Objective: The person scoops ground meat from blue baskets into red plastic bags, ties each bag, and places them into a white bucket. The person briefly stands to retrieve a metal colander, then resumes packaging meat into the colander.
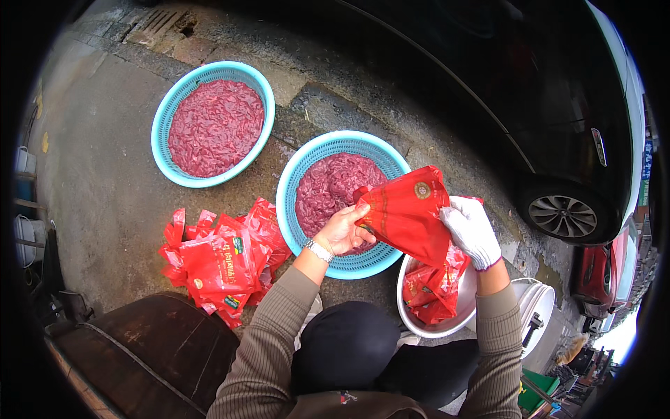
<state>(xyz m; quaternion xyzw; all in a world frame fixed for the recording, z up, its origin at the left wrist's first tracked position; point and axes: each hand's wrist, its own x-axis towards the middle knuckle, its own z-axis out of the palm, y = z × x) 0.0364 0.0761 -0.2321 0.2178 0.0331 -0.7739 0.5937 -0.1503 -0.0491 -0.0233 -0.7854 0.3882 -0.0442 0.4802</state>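
Both hands hold one red plastic packet [411, 209] over the right rim of the nearer turquoise basket [287, 220], which has sliced raw meat [324, 183] in it. My left hand [343, 230], bare with a metal-band watch, pinches the packet's left end. My right hand [471, 230], in a white knitted glove, grips its right end. A metal basin [466, 309] with red packets [432, 293] stands below my right hand. Left of the nearer basket, a pile of crumpled red packets [220, 262] lies on the ground.
A second turquoise basket [264, 105] of sliced raw meat stands at the upper left. A dark parked car [555, 131] borders the right side. White buckets [542, 309] are beside the basin. At the lower left is a dark brown covered object [152, 345].
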